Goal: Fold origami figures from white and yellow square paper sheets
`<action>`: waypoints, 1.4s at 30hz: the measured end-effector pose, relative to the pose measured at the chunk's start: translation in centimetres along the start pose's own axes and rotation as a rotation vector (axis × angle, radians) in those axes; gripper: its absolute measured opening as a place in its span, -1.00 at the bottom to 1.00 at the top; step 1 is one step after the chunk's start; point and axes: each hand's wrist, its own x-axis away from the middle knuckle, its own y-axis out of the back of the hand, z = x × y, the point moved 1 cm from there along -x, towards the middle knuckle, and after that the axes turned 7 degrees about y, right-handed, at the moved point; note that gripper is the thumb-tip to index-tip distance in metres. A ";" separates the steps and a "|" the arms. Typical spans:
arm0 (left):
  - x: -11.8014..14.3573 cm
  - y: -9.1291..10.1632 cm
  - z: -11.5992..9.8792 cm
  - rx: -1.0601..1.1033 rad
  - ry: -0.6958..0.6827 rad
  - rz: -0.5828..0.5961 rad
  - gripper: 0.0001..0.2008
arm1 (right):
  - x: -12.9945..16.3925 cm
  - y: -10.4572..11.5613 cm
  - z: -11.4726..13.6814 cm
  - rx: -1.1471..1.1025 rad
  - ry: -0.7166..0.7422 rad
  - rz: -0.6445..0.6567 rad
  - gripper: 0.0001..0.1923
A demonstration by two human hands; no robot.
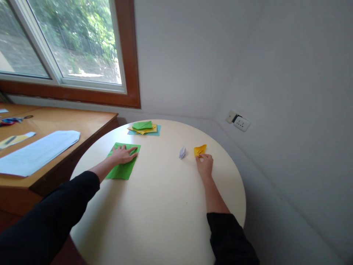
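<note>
On the left of the round table lies a flat green sheet of paper (121, 172). My left hand (122, 154) rests on it with the fingers spread. Over on the right, my right hand (204, 164) pinches the near edge of a folded yellow paper piece (200, 150). Part of that piece is hidden by the fingers. A small folded white paper piece (182, 152) stands a little to the left of it, apart from both hands.
At the round table's (157, 206) far edge sits a pile of green, yellow and blue papers (143, 127). A wooden desk (91, 117) on the left bears a large white sheet (41, 152) and scissors (16, 120). A wall with a socket (242, 123) borders the right side.
</note>
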 end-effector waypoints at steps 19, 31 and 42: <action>6.5 1.9 -6.7 1.080 -0.321 -0.528 -0.73 | 0.8 4.1 9.2 -0.186 0.523 -0.274 -0.90; 7.9 1.2 -8.8 1.531 -0.399 -0.048 -0.46 | 5.4 1.3 14.1 -0.254 0.873 0.207 -0.77; 6.9 -0.8 -8.3 1.756 -0.287 0.022 -0.56 | 5.8 1.6 14.5 -0.355 0.738 0.291 -0.91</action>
